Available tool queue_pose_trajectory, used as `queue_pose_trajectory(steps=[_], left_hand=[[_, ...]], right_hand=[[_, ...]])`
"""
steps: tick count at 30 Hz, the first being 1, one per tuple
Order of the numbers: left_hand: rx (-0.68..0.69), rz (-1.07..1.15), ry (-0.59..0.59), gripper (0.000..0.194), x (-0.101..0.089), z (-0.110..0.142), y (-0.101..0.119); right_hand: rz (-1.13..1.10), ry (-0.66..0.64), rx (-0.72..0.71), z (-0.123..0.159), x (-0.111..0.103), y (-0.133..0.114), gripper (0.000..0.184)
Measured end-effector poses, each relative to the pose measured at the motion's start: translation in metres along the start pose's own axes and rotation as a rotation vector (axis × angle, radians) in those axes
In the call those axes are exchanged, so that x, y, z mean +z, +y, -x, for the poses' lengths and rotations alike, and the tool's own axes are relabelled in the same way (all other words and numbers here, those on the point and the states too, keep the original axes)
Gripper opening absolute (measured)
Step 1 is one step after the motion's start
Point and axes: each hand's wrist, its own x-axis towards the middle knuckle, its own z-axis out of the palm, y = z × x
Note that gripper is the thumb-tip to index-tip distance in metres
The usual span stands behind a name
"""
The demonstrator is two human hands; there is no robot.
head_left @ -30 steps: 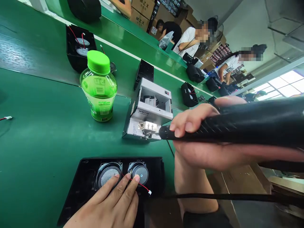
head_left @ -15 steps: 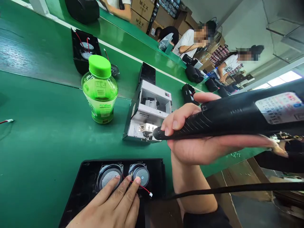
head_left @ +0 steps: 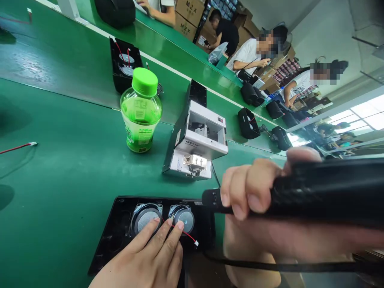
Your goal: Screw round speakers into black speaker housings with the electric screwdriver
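My left hand lies flat, fingers stretched, on a black speaker panel. Its fingertips touch a larger round speaker driver and a smaller one set in the panel. A thin red wire ending in a white connector runs from under the fingers. My right hand is wrapped round a black electric screwdriver, slightly blurred, held above and right of the panel. Its tip is not distinct. A white-and-black screw feeder stands behind the panel.
A green drink bottle stands left of the screw feeder. Another red wire pokes in at the left edge. Open black speaker boxes sit on the bench beyond. Several people work across the green table, near stacked cartons.
My right hand has drawn the screwdriver away from the screw feeder, down and to the right, toward the panel. My left hand stays on the drivers. The view has shifted slightly.
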Motion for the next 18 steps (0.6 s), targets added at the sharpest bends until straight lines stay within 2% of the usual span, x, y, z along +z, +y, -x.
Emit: queue_pose_trajectory(steps=[3, 5, 9, 14, 18], left_hand=[[-0.014, 0.015, -0.011, 0.041, -0.001, -0.002, 0.002], [-0.015, 0.02, -0.024, 0.04, -0.003, -0.002, 0.003], [-0.041, 0.025, -0.045, 0.044, -0.007, -0.001, 0.005], [-0.061, 0.051, -0.056, 0.051, -0.009, -0.002, 0.006], [-0.064, 0.056, -0.05, 0.048, -0.011, -0.004, 0.006]], right_hand=[[0.016, -0.101, 0.026, 0.021, -0.002, 0.004, 0.039], [0.017, -0.162, 0.061, 0.029, -0.004, 0.014, 0.049], [-0.015, -0.127, 0.074, 0.033, -0.004, 0.034, 0.076], [-0.025, -0.114, 0.091, 0.03, -0.003, 0.039, 0.075], [-0.036, -0.118, 0.147, 0.028, -0.005, 0.033, 0.065]])
